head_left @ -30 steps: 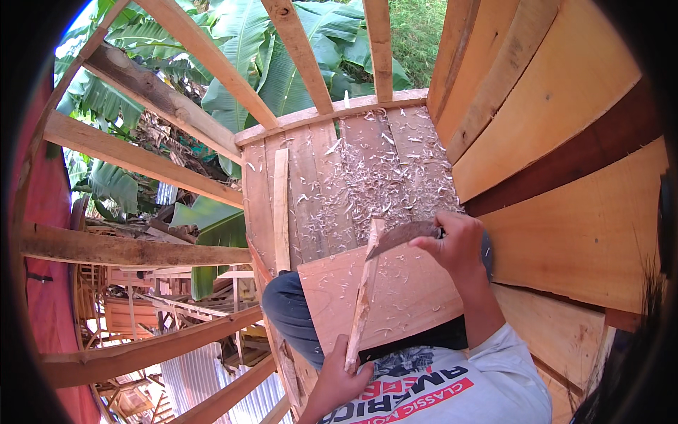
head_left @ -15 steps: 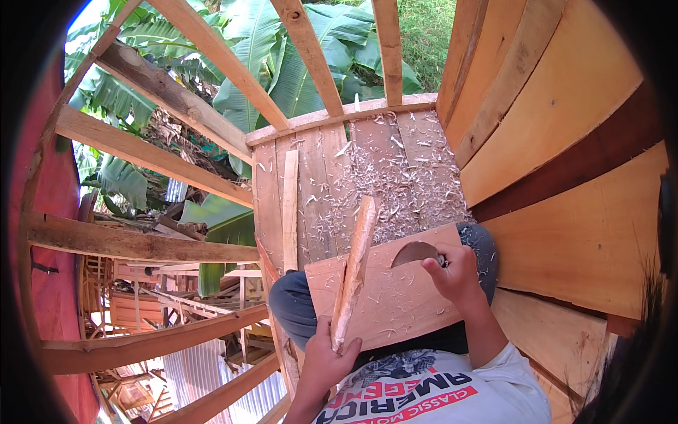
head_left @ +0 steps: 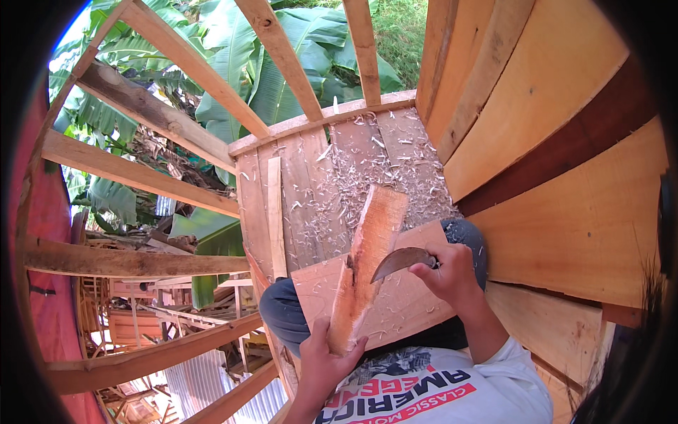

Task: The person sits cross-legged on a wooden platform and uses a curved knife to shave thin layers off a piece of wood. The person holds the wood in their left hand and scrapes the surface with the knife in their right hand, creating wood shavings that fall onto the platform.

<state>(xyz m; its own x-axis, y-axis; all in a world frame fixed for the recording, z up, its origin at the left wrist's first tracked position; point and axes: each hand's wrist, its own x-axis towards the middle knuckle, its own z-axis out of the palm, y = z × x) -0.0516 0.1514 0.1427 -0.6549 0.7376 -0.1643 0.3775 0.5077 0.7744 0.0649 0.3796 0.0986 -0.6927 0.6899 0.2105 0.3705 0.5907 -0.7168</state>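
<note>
My left hand (head_left: 330, 357) is closed round the lower end of a rough piece of wood (head_left: 373, 254), which slants up and away from me. Its broad, reddish-brown face is turned up, with a dark split along the left edge. In my right hand (head_left: 450, 274) is a knife with a curved, sickle-like blade (head_left: 401, 261); its handle is mostly hidden by the fingers. The blade's tip lies at the wood's right edge; I cannot tell whether it touches. Beneath both, a flat board (head_left: 417, 307) rests across my lap, with a few shavings on it.
Curled shavings (head_left: 395, 166) are strewn over the plank floor (head_left: 304, 191). A narrow wooden strip (head_left: 275, 215) lies there on the left. Slatted rails (head_left: 152, 265) enclose the left and far sides, with banana leaves (head_left: 275, 78) beyond. A plank wall (head_left: 565, 219) stands close on my right.
My left hand has turned the piece of wood so its broad face shows instead of its narrow edge. The knife blade has come left to the wood. The whole view has shifted slightly.
</note>
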